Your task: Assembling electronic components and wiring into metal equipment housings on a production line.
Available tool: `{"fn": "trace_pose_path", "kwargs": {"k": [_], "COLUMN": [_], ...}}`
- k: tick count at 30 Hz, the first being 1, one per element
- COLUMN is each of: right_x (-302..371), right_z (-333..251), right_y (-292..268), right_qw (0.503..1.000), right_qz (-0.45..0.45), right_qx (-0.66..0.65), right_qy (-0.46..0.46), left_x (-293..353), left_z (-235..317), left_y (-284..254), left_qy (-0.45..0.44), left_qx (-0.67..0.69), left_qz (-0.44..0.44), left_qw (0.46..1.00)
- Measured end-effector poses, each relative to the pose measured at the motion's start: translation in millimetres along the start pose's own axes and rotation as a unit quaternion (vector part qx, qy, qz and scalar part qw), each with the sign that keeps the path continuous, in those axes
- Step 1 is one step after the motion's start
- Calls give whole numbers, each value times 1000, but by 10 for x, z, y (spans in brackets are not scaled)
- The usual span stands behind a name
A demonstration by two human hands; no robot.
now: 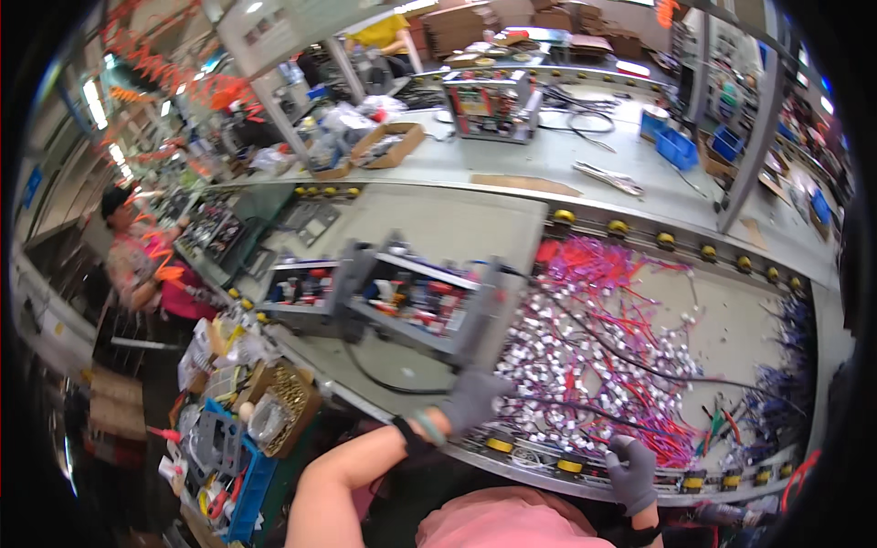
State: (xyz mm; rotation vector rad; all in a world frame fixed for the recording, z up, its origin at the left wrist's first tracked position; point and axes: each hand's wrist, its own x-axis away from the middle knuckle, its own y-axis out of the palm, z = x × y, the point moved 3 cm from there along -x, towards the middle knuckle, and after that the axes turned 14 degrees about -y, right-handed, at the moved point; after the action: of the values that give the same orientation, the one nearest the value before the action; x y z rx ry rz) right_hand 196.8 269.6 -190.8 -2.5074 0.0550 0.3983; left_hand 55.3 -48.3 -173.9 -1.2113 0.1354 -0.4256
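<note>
My left hand (pixel 477 400), in a grey glove, is closed at the front corner of an open-sided grey metal unit (pixel 416 306) with colourful parts inside. A black cable (pixel 388 385) loops from below the units into this hand and comes out on its far side across a heap of wires. My right hand (pixel 632 473), also gloved in grey, is curled over the near rail of the line; whatever its fingers hold is hidden. Beside the first unit stands a similar grey unit (pixel 304 290). Red and purple wires with white connectors (pixel 585 352) lie heaped between and beyond my hands.
Yellow rollers (pixel 569 466) edge the line on both sides. Dark blue wire bundles (pixel 784 384) lie at the right end. A blue crate (pixel 251 493) and a cardboard box of brass-coloured parts (pixel 290 402) stand at lower left. Another person (pixel 146 256) works farther left. Another unit (pixel 493 105) sits on the rear bench.
</note>
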Motion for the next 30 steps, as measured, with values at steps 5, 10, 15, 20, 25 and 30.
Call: {"fn": "trace_pose_path", "kwargs": {"k": [5,10,15,20,25,30], "right_x": [313,400,350,191,-399,-1345], "right_z": [120,-50,-93,-62,141,987], "right_y": [-99,-56,-55,-104,-266,-829], "right_qw": [993,983,978,988,981,956], "right_qz": [49,20,60,31,53,100], "right_qx": [-27,172,195,146,116,255], "right_qy": [105,-59,-38,-38,-145,-108], "left_x": [-462,-1351,-1222,-381,-406,-856], "left_z": [59,-170,-1106,-875,618,1363], "left_y": [-444,-397,-613,-2184,-1299,-633], "left_qy": [48,91,-129,-189,-10,13], "left_qx": [-10,-200,-257,357,327,271], "left_qz": [197,239,-259,260,202,93], "left_qw": [979,946,922,877,923,958]}}
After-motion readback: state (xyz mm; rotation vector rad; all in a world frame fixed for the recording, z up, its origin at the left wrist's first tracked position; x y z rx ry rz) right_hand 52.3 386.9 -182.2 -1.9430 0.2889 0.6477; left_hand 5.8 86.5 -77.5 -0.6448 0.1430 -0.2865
